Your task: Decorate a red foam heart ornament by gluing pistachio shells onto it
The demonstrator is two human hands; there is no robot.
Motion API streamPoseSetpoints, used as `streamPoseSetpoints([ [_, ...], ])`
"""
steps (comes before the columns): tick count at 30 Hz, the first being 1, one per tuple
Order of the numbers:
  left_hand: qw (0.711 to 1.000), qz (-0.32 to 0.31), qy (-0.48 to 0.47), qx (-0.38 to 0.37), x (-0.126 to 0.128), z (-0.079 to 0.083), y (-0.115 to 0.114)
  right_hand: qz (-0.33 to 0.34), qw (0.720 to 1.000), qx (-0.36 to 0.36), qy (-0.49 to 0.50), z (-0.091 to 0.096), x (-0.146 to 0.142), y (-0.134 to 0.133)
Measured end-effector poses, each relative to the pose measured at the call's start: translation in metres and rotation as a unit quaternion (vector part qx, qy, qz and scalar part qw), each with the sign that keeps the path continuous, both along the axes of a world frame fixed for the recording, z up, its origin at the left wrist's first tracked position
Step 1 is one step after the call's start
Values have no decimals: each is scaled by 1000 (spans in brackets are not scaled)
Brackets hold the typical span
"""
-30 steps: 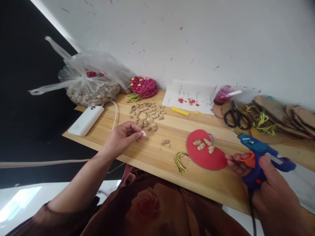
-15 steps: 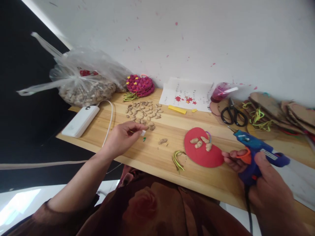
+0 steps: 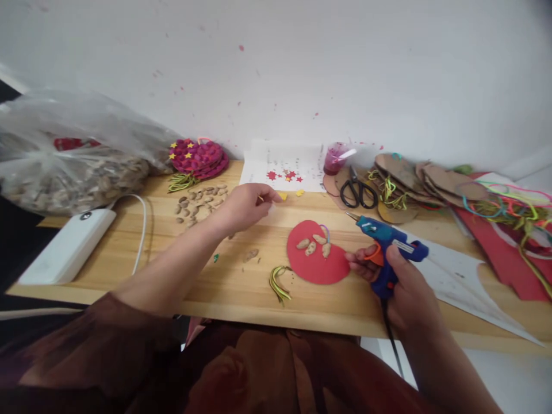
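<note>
My right hand [image 3: 399, 282] grips a blue glue gun [image 3: 388, 244] with an orange trigger, nozzle pointing left over the wooden table [image 3: 224, 287]. Just left of it lies a red heart-shaped card [image 3: 317, 264] with several peanut shells [image 3: 313, 246] and a small loop stuck near its top. My left hand [image 3: 244, 206] reaches across the table toward a yellow strip [image 3: 282, 196], fingers pinched on something small that I cannot make out. A loose peanut shell [image 3: 250, 253] lies below that hand.
A pile of peanut shells [image 3: 198, 201] and a plastic bag of shells [image 3: 64, 167] sit at left, beside a white power bank [image 3: 64, 253]. Finished red discs [image 3: 198, 156], star paper [image 3: 282, 169], scissors [image 3: 357, 192], cardboard hearts [image 3: 414, 181] and coloured cords [image 3: 509, 201] line the back.
My left hand moved right from the shell pile toward the yellow strip by the star paper. The view swung right. My right hand still holds the glue gun beside the red heart.
</note>
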State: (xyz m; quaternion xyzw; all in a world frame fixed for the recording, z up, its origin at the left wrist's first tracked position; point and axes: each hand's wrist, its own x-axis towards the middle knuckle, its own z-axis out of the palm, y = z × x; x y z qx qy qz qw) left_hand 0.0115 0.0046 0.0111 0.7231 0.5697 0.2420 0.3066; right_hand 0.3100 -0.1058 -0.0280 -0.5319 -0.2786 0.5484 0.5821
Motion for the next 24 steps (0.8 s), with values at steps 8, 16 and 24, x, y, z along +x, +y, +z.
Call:
streamPoseSetpoints([
  [8, 979, -112, 144, 86, 31, -8, 29, 1, 1000, -1, -2, -3, 2, -2],
  [16, 970, -149, 132, 139, 37, -21, 34, 6, 1000, -4, -22, -4, 2, -3],
  [24, 972, -140, 155, 104, 38, -26, 51, -3, 999, -26, -32, -4, 2, -2],
])
